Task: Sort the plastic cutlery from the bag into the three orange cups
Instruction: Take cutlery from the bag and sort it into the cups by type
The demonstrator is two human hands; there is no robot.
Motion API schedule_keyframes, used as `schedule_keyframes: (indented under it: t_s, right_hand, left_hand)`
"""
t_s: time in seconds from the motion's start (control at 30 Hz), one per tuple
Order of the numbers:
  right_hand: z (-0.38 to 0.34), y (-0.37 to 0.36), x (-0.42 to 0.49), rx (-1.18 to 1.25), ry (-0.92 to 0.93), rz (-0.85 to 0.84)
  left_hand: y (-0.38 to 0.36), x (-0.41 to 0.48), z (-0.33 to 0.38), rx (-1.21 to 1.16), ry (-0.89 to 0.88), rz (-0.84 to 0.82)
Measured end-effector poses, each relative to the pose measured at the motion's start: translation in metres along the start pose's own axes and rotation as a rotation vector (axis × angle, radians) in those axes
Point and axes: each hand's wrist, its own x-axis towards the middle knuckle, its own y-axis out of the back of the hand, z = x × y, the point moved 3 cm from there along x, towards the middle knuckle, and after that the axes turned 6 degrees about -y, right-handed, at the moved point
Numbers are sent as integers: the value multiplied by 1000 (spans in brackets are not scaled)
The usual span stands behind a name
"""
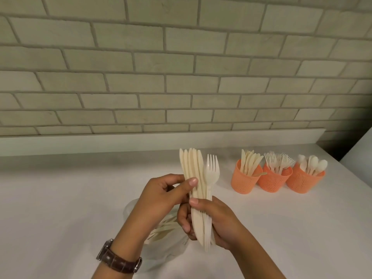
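Both hands (161, 195) (217, 222) round upright cutlery bunch (198, 190), w/ bag (161, 228) below.

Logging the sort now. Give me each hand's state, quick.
Left hand: closed, pinching the bundle of cutlery.
Right hand: closed around the bundle's handles.

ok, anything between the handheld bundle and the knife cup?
Nothing: head view shows bare white table between the cutlery bundle and the knife cup.

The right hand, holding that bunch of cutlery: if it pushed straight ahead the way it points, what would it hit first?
The right hand points up and away, so probably nothing on the counter; the brick wall behind comes first. The orange cups sit off to its right. Depth is hard to judge.
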Motion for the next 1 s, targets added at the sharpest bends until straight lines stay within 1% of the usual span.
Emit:
schedule_keyframes:
  t_s: [0.1, 0.2, 0.33, 0.43, 0.57, 0.7, 0.77, 0.83, 0.87, 0.9, 0.93, 1.0]
  right_hand:
    - [1, 0, -2, -69, -20, 10]
    - [2, 1, -4, -117, -23, 23]
    - [5, 4, -5, -267, -53, 141]
    - [5, 5, -5, -197, -44, 178]
    - [1, 14, -5, -11, -17, 144]
    - [-1, 23, -8, 27, -29, 127]
    - [0, 28, -10, 59, -58, 146]
    - [3, 34, -12, 128, -90, 184]
    - [5, 36, -13, 163, -114, 209]
    - [7, 38, -14, 196, -136, 227]
    - [8, 38, -15, 223, -152, 234]
    - [9, 36, -19, 273, -162, 229]
  left_hand:
    - [-1, 6, -1, 16, -3, -21]
    - [-2, 10, -3, -38, 50, -56]
    - [-1, 12, -7, -124, 132, -80]
    - [-1, 15, -7, -134, 152, -56]
    - [8, 22, -8, -199, 150, 9]
    - [10, 24, -8, -207, 103, 10]
    - [7, 24, -2, -167, 25, 88]
    - [3, 21, 7, -49, -123, 186]
    - [1, 18, 13, 46, -252, 219]
    - [-1, 13, 19, 163, -411, 218]
    - [-4, 9, 22, 305, -580, 183]
    - [-11, -1, 20, 684, -929, 56]
